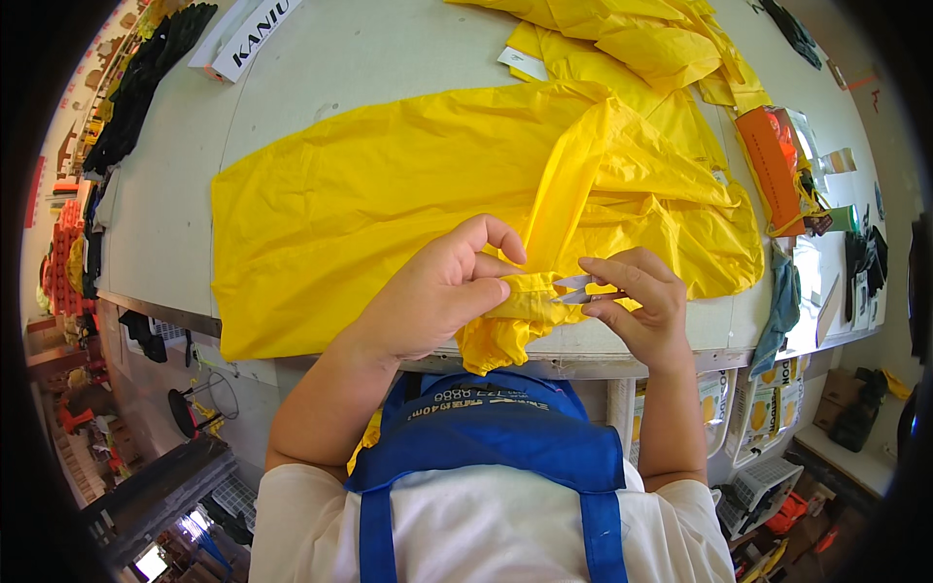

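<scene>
A large yellow garment (389, 185) of thin, shiny fabric lies spread over the worktable. My left hand (442, 277) is closed on a gathered end of it, thumb and fingers pinching the cloth near the table's front edge. Part of that gathered end hangs down in folds over the edge. In my right hand (641, 296) is a small pair of thread snips (575, 290), held between thumb and fingers. Their two pointed blades are apart and face left, right at the pinched cloth. A yellow strip of the garment stands up behind my left hand.
More yellow fabric (632, 44) is heaped at the back, with a white label (523, 63) on it. An orange box (773, 170) of small items stands at the right, near a blue-grey cloth (777, 311) hanging over the edge. Dark cloth (146, 83) lies along the far left.
</scene>
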